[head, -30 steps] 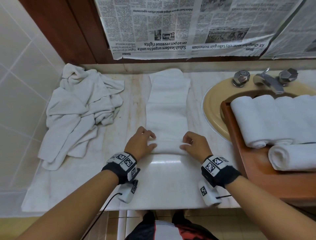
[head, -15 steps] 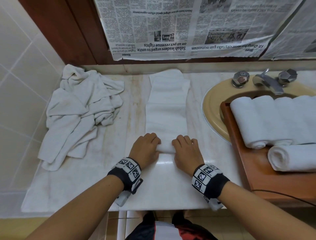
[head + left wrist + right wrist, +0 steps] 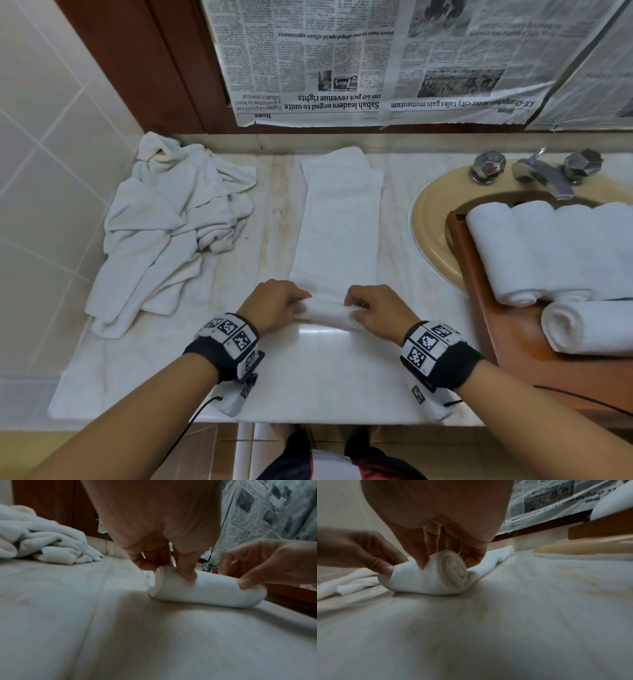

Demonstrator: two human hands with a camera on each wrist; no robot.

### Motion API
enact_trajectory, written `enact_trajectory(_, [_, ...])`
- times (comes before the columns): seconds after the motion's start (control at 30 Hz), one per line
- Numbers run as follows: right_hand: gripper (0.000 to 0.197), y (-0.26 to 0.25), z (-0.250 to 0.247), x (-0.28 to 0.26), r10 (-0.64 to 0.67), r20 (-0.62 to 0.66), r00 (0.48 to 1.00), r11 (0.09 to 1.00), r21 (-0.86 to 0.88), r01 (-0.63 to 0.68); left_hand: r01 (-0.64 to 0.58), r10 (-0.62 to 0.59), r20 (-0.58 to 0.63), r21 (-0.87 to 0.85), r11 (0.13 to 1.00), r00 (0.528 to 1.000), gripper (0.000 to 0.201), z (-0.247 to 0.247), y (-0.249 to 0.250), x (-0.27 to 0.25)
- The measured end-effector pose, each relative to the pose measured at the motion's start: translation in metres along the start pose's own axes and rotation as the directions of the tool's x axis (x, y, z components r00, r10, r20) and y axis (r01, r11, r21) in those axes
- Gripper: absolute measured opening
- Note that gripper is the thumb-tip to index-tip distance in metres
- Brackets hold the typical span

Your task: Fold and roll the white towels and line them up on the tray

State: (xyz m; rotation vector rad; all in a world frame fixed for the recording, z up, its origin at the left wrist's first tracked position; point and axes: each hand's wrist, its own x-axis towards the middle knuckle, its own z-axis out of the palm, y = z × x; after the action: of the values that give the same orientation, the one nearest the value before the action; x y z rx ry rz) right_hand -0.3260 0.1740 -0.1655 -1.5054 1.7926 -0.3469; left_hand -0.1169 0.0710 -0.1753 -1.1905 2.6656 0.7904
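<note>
A long folded white towel point(image 3: 339, 222) lies down the middle of the marble counter, and its near end is wound into a short roll point(image 3: 329, 313). My left hand point(image 3: 298, 303) pinches the roll's left end between thumb and fingers point(image 3: 187, 573). My right hand point(image 3: 356, 308) grips the right end, fingers curled over the spiral face point(image 3: 452, 568). At the right stands a wooden tray point(image 3: 507, 342) with several rolled towels point(image 3: 513, 250) side by side and one roll point(image 3: 589, 325) lying crosswise in front of them.
A crumpled pile of white towels point(image 3: 164, 226) covers the counter's left side by the tiled wall. A beige sink point(image 3: 431, 219) with a chrome tap point(image 3: 544, 171) sits under the tray. Newspaper point(image 3: 376, 58) hangs over the back wall.
Both hands pushed forward over the towel's near end, then drew back and re-gripped. The roll has grown thicker and sits a little farther up the strip.
</note>
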Motion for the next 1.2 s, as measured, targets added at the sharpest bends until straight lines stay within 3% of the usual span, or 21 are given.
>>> enact_trajectory(0.1, [0.02, -0.002, 0.009, 0.011, 0.045, -0.068, 0.997, 0.999, -0.01, -0.046, 0.073, -0.073, -0.017, -0.036, 0.997, 0.997, 0.03, 0.007, 0.001, 0.008])
enact_trajectory(0.2, [0.023, -0.005, 0.016, 0.017, 0.021, -0.167, 0.986, 0.984, -0.171, -0.05, 0.061, -0.066, -0.119, -0.044, 0.997, 0.991, 0.028, 0.015, 0.006, 0.011])
enact_trajectory(0.33, [0.035, -0.015, 0.027, 0.01, -0.224, -0.232, 0.946, 0.91, -0.397, 0.118, -0.114, 0.128, -0.305, 0.062, 0.991, 0.944, 0.031, 0.018, 0.012, 0.002])
enact_trajectory(0.4, [0.036, -0.015, 0.036, 0.004, -0.286, -0.193, 0.939, 0.86, -0.484, 0.163, -0.219, 0.254, -0.313, 0.145, 0.965, 0.915, 0.033, 0.024, 0.013, -0.003])
enact_trajectory(0.47, [0.034, -0.013, 0.042, 0.0, -0.285, -0.186, 0.94, 0.846, -0.509, 0.156, -0.252, 0.286, -0.327, 0.142, 0.957, 0.901, 0.015, 0.027, 0.012, -0.009])
enact_trajectory(0.63, [0.047, -0.013, 0.045, 0.001, -0.26, -0.209, 0.943, 0.788, -0.611, 0.081, -0.192, 0.229, -0.267, 0.16, 0.968, 0.936, 0.042, 0.032, 0.011, -0.012])
enact_trajectory(0.77, [0.04, -0.009, 0.036, 0.005, -0.274, -0.187, 0.944, 0.826, -0.548, 0.131, -0.149, 0.196, -0.266, 0.185, 0.971, 0.944, 0.045, 0.023, 0.015, -0.006])
enact_trajectory(0.87, [0.029, -0.007, 0.015, 0.005, -0.188, -0.123, 0.974, 0.923, -0.361, 0.133, -0.137, 0.153, -0.194, 0.092, 0.986, 0.969, 0.034, 0.009, 0.014, -0.003])
enact_trajectory(0.97, [0.017, -0.003, -0.003, 0.004, 0.032, -0.047, 0.998, 0.995, -0.088, -0.036, -0.039, 0.035, -0.071, -0.053, 0.998, 0.997, 0.034, 0.004, 0.015, -0.004])
enact_trajectory(1.03, [0.017, -0.002, -0.003, 0.006, 0.139, -0.077, 0.987, 0.99, 0.05, -0.135, 0.041, -0.046, -0.03, -0.161, 0.986, 0.999, 0.031, 0.006, 0.018, -0.001])
enact_trajectory(1.13, [0.017, -0.005, 0.008, 0.014, 0.211, -0.185, 0.96, 0.967, -0.101, -0.232, 0.089, -0.11, -0.069, -0.258, 0.962, 0.992, 0.025, 0.013, 0.02, 0.009])
enact_trajectory(1.2, [0.024, -0.014, 0.011, 0.015, 0.171, -0.272, 0.947, 0.945, -0.225, -0.236, 0.066, -0.118, -0.177, -0.272, 0.96, 0.977, 0.021, 0.018, 0.02, 0.012])
